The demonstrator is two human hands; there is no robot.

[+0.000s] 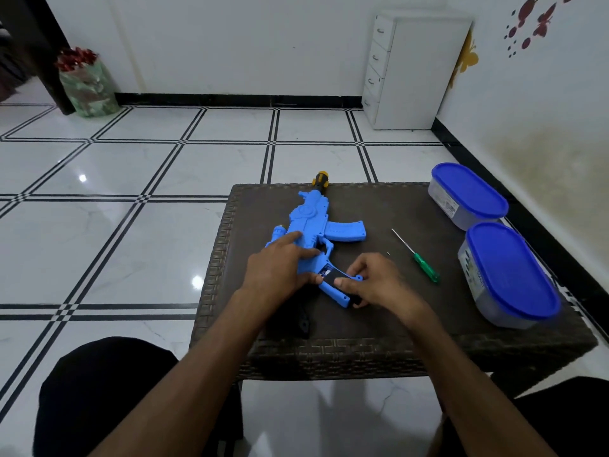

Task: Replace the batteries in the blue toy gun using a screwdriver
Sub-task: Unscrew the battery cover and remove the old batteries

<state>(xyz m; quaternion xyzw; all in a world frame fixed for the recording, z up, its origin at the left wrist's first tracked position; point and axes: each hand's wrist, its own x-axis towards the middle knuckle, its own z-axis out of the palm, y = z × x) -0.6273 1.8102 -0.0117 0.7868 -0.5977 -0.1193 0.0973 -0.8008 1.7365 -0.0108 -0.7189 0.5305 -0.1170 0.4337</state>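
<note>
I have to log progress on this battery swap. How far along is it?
Done: the green screwdriver lies set down on the table, and the toy gun's grip compartment is open. In hand: the left hand steadies the gun; the right hand works at the compartment. Left: closing and screwing.

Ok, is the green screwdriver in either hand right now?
No, the green screwdriver lies on the table to the right of both hands, while the left hand and right hand work on the blue toy gun.

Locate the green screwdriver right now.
Head view: the green screwdriver lies on the table, right of the right hand, left of the nearer blue-lidded container.
</note>
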